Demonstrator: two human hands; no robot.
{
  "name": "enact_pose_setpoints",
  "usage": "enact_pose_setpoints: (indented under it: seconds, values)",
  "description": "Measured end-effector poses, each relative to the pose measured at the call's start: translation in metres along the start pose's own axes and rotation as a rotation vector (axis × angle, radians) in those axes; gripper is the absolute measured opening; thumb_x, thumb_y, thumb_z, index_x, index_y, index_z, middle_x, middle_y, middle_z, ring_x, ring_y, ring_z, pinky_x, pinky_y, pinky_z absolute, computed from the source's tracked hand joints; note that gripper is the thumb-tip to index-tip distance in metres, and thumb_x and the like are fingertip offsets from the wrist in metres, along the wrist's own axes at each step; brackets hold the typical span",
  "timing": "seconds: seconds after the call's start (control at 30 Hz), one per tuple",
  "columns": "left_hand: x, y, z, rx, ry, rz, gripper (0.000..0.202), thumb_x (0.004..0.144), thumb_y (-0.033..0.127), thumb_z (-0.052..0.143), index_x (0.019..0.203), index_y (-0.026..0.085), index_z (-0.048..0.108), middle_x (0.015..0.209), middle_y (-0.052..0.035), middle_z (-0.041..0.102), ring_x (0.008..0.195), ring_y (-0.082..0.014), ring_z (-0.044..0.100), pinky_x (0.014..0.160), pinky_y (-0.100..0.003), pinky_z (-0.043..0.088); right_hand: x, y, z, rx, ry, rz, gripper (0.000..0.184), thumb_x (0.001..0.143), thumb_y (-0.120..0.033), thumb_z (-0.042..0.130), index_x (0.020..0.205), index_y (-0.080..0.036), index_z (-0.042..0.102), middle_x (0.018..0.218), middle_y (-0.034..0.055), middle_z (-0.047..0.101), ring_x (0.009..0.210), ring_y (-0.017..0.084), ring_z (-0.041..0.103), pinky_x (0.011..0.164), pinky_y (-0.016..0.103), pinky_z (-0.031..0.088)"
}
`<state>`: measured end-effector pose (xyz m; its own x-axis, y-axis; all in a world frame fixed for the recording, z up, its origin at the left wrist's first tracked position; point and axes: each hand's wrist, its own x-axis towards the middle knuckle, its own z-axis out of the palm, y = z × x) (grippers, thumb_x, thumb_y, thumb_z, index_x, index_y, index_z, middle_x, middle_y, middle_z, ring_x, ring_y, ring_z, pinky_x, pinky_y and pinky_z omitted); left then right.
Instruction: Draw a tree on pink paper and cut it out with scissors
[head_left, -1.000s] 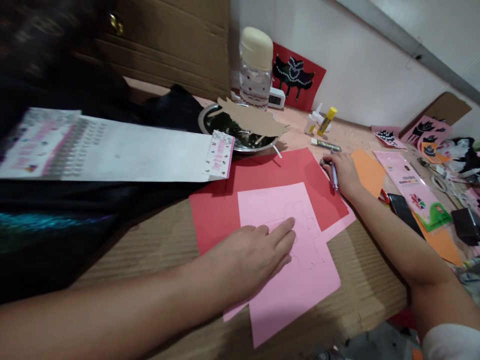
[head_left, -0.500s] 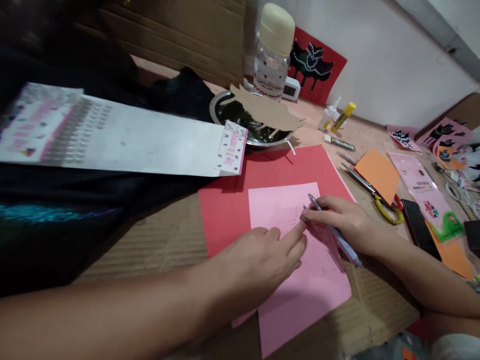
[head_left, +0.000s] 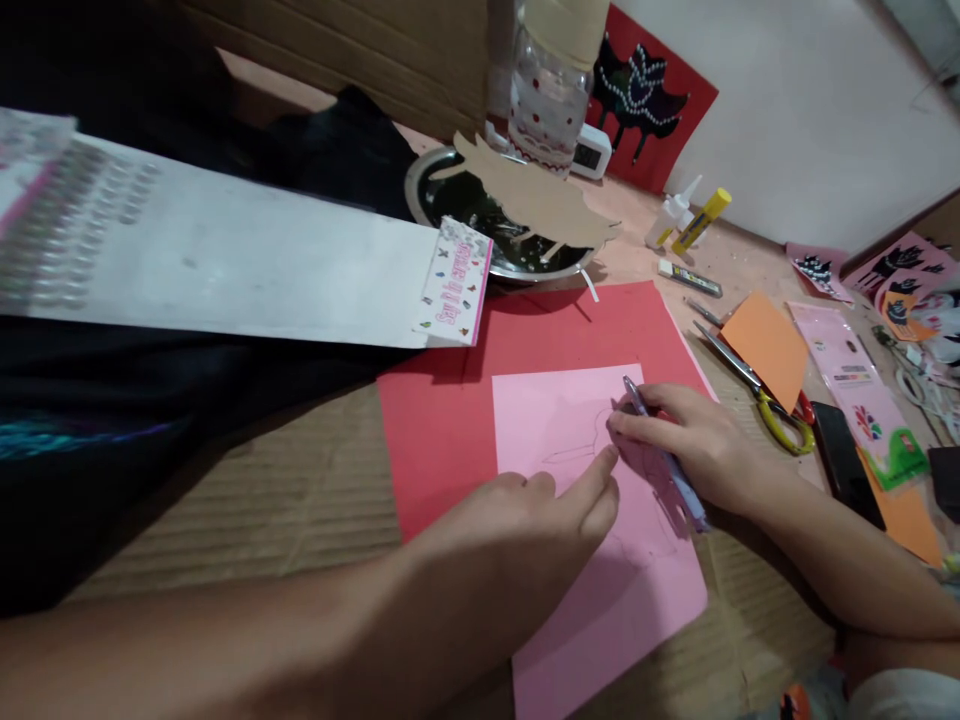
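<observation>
A sheet of pink paper [head_left: 600,620] with thin pencil-like outlines lies on larger red paper [head_left: 442,430]. My left hand [head_left: 547,530] rests over the pink sheet, forefinger stretched toward the lines and the other fingers partly bent; I see nothing held in it. Close by on the right, my right hand [head_left: 697,440] grips a slim lilac pen [head_left: 679,485], slanted across the fingers with its narrow end pointing away from me. The thumb and fingertips of that hand touch or hover just over the drawing; whether the paper is touched I cannot tell.
A long white card of stick-on gems [head_left: 285,260] lies over black cloth [head_left: 225,400]. Behind stand a metal bowl [head_left: 416,190] with a cardboard cutout [head_left: 525,190], a bottle [head_left: 551,100] and glue [head_left: 671,215]. Scissors [head_left: 780,420], orange paper [head_left: 769,350] and a phone [head_left: 844,465] are rightward.
The view has shifted slightly, so the gem card sits further left and the bottle higher in frame. My left forefinger has moved slightly, close to the right fingertips; the right hand still holds the pen.
</observation>
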<state>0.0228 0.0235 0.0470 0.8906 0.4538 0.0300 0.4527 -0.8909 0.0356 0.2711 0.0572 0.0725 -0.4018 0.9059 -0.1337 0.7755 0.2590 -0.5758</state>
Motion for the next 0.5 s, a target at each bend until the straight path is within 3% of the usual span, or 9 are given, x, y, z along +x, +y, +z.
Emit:
enact_pose_setpoints:
  seconds: [0.17, 0.33, 0.5]
  values:
    - [0.007, -0.003, -0.002, -0.037, -0.121, 0.025, 0.056, 0.093, 0.011, 0.056, 0.148, 0.012, 0.062, 0.154, -0.0215, 0.063, 0.065, -0.0237, 0.076, 0.05, -0.036, 0.058, -0.002, -0.002, -0.006, -0.101, -0.051, -0.166, 0.022, 0.102, -0.029, 0.059, 0.11, -0.027, 0.079, 0.11, 0.0093, 0.075, 0.097, 0.028, 0.067, 0.082, 0.038, 0.05]
    - [0.01, -0.006, -0.009, -0.099, -0.28, 0.04, 0.071, 0.085, 0.006, 0.062, 0.155, 0.012, 0.054, 0.159, -0.0231, 0.057, 0.073, -0.024, 0.078, 0.057, -0.034, 0.061, 0.0, -0.004, -0.003, -0.115, -0.013, -0.12, 0.022, 0.105, -0.033, 0.056, 0.103, -0.025, 0.076, 0.095, 0.0053, 0.073, 0.083, 0.024, 0.066, 0.071, 0.034, 0.049]
    - [0.011, -0.01, -0.014, -0.143, -0.316, 0.064, 0.077, 0.082, 0.009, 0.067, 0.157, 0.012, 0.05, 0.168, -0.0277, 0.042, 0.08, -0.0281, 0.08, 0.06, -0.038, 0.064, 0.0, 0.005, -0.002, -0.239, -0.037, -0.279, 0.022, 0.101, -0.021, 0.061, 0.114, -0.028, 0.077, 0.108, 0.0069, 0.073, 0.096, 0.025, 0.067, 0.081, 0.036, 0.052]
